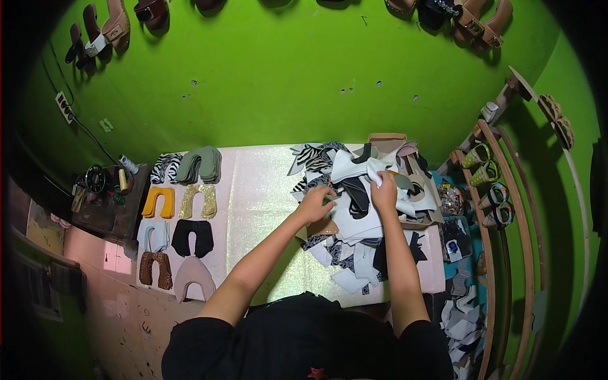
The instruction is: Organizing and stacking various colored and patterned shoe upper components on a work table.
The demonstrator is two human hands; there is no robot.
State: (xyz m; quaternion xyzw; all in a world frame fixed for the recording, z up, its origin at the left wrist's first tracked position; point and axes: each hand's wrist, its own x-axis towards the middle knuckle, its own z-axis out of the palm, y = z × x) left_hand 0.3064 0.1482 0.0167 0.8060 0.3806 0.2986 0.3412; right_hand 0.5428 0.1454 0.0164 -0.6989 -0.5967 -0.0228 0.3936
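A heap of cut material scraps [354, 215] in white, black, zebra stripe and grey pattern lies on the right half of the table. My right hand [384, 190] is at the top of the heap, its fingers closed on a white scrap [350, 167]. At the heap's left side is my left hand [315, 204], fingers curved and apart, with nothing held that I can see. Between the two hands lies a black curved piece [356, 196]. An open cardboard box [387, 137] holding more offcuts sits partly under the heap.
Stacks of U-shaped pieces, including green [190, 168], yellow [152, 201] and black [192, 233] ones, stand in two columns on the table's left. A sewing machine [95, 180] is farther left. At right stands a wooden rack [506, 209] with sandals [486, 174]; scraps [461, 316] lie below.
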